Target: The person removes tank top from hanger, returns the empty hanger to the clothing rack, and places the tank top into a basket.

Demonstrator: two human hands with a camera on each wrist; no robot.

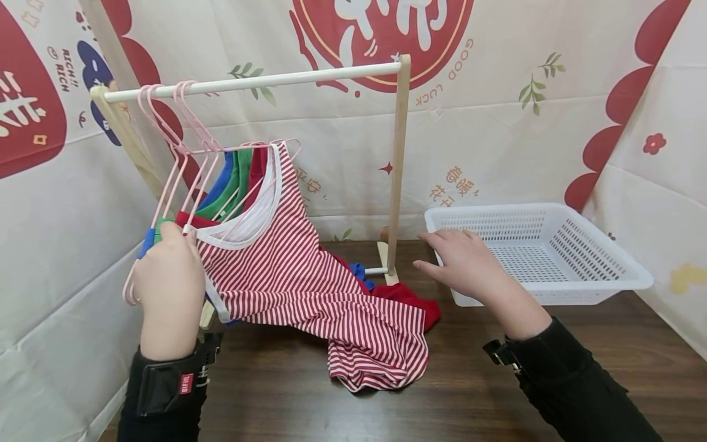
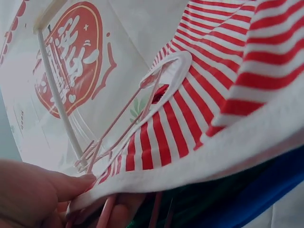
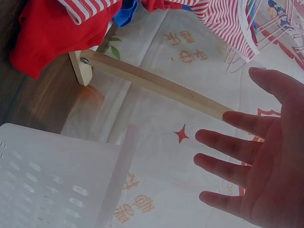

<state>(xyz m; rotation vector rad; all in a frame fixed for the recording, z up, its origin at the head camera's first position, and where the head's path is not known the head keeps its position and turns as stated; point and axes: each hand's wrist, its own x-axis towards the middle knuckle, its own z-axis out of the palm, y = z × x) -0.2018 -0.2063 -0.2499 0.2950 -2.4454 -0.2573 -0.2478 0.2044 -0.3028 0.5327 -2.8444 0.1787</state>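
My left hand [image 1: 171,270] grips the near shoulder strap of a red-and-white striped tank top [image 1: 309,270], together with the pink hanger inside it. In the left wrist view the thumb [image 2: 71,185] lies over the strap's white trim [image 2: 156,183]. Behind it, blue, green and red garments [image 1: 237,178] hang on other pink hangers [image 1: 193,123], hooked over the white rail [image 1: 254,80]. The striped top's lower end drapes onto the table. My right hand [image 1: 464,261] hovers beside the basket's left end, holding nothing; its fingers [image 3: 223,142] are spread in the right wrist view.
A white perforated basket [image 1: 585,285] stands at the right on the dark wooden table [image 1: 276,393]. The rack's wooden post [image 1: 400,166] rises between the clothes and the basket. Red cloth [image 1: 409,298] lies by the post's foot. Printed cloth [image 1: 497,141] forms the back and sides.
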